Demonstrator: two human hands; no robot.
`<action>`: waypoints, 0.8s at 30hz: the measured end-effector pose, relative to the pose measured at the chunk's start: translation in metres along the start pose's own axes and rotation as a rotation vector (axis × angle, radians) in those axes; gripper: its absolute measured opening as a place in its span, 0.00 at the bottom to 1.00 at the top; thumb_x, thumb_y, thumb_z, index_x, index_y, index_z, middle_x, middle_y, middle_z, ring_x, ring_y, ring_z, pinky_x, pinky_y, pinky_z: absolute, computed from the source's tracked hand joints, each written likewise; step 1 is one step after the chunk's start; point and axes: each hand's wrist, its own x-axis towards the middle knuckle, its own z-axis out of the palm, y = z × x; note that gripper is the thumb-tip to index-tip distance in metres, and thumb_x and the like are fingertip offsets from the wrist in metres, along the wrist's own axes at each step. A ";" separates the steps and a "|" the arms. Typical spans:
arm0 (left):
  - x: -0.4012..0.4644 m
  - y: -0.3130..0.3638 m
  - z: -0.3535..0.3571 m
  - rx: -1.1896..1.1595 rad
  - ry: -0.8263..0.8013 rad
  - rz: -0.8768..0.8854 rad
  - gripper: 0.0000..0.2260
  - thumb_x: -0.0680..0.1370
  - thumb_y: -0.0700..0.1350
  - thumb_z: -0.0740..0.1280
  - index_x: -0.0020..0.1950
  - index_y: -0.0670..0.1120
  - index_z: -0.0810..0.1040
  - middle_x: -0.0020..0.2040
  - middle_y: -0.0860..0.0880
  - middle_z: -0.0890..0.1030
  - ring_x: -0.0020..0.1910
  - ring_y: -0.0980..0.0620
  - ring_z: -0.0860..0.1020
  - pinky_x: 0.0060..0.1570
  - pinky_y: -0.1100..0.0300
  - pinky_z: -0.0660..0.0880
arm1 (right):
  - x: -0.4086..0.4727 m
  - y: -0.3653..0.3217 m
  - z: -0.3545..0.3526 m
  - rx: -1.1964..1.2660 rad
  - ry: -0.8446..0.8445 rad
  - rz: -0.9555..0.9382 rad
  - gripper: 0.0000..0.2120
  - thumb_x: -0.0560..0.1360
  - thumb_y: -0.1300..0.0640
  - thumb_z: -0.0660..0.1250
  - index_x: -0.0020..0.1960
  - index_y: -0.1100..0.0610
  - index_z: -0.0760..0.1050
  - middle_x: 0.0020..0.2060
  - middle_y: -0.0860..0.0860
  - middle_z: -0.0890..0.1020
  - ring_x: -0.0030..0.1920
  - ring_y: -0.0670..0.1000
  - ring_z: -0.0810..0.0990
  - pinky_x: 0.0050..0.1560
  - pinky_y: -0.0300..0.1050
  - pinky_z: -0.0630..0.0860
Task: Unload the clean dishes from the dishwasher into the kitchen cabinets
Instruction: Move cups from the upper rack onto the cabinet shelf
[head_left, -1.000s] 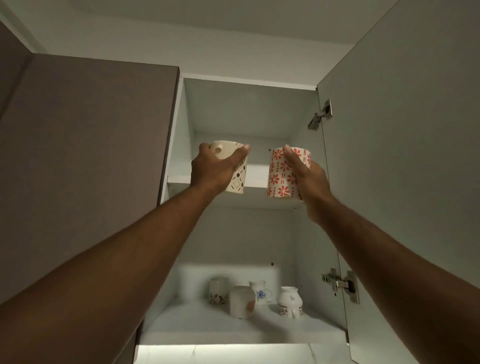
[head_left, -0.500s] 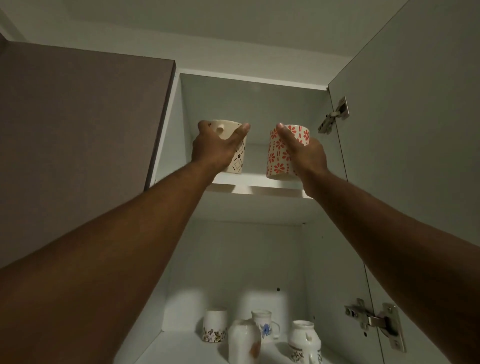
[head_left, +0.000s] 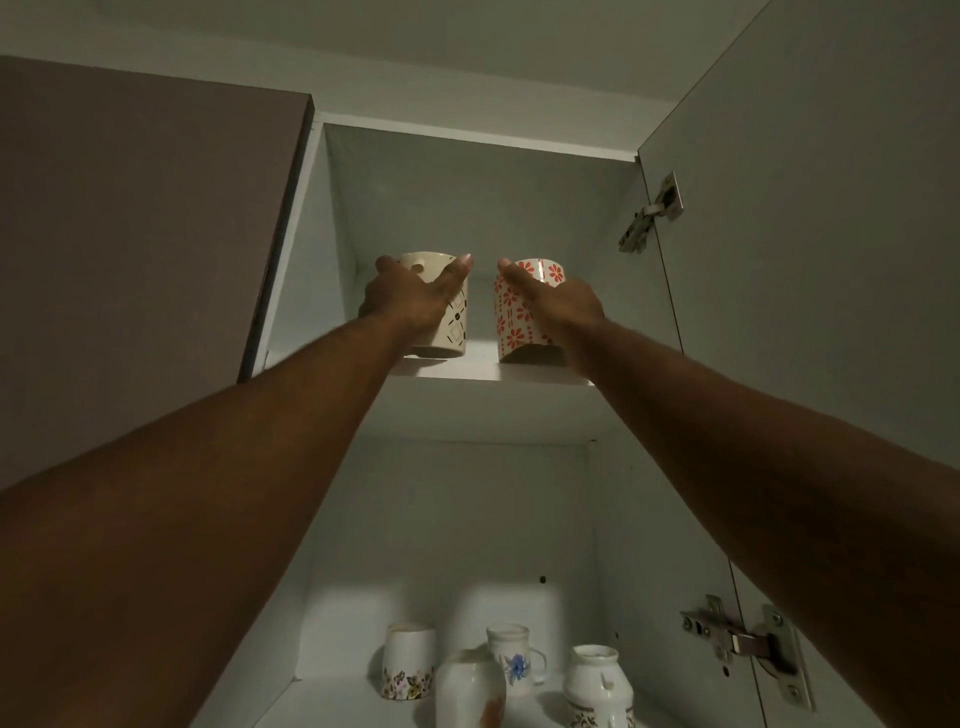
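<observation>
since half a second ago both arms have reached deeper into the cabinet, and i now see the two mugs sitting on or just at the front edge of the upper shelf rather than held out ahead of it.

from the head view, my left hand wraps the cream mug with the dark diamond pattern, thumb laid up its right side and fingers curled over the left rim. my right hand grips the red-flowered mug, thumb stretched up along its front toward the rim, fingers hidden behind it. the mugs stand upright, just beside each other with a narrow gap; whether their bases rest fully on the shelf i cannot tell.

on the lower shelf stand four white pieces: a floral-banded cup, a blue-flower mug, a plain jar in front, and a small patterned jar to the right. the cabinet door hangs open on the right with two metal hinges.
</observation>
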 end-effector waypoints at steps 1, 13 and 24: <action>0.002 -0.002 0.002 0.012 -0.002 0.001 0.41 0.71 0.70 0.65 0.72 0.42 0.62 0.69 0.44 0.72 0.64 0.42 0.74 0.57 0.53 0.72 | 0.002 0.002 0.000 -0.004 -0.003 0.008 0.29 0.70 0.32 0.69 0.56 0.56 0.74 0.47 0.52 0.81 0.38 0.48 0.80 0.33 0.38 0.74; 0.018 -0.016 0.013 0.129 -0.053 -0.021 0.44 0.71 0.71 0.65 0.74 0.41 0.60 0.70 0.42 0.71 0.66 0.41 0.72 0.58 0.52 0.71 | 0.017 0.018 0.006 -0.022 -0.036 0.119 0.38 0.67 0.29 0.69 0.64 0.57 0.73 0.51 0.54 0.82 0.45 0.54 0.83 0.44 0.46 0.81; 0.034 -0.024 0.015 0.201 -0.088 -0.041 0.46 0.68 0.75 0.64 0.71 0.41 0.66 0.66 0.42 0.75 0.62 0.42 0.75 0.60 0.51 0.73 | 0.016 0.012 0.003 -0.239 -0.156 0.158 0.32 0.72 0.29 0.63 0.57 0.56 0.71 0.40 0.52 0.76 0.37 0.50 0.76 0.32 0.42 0.68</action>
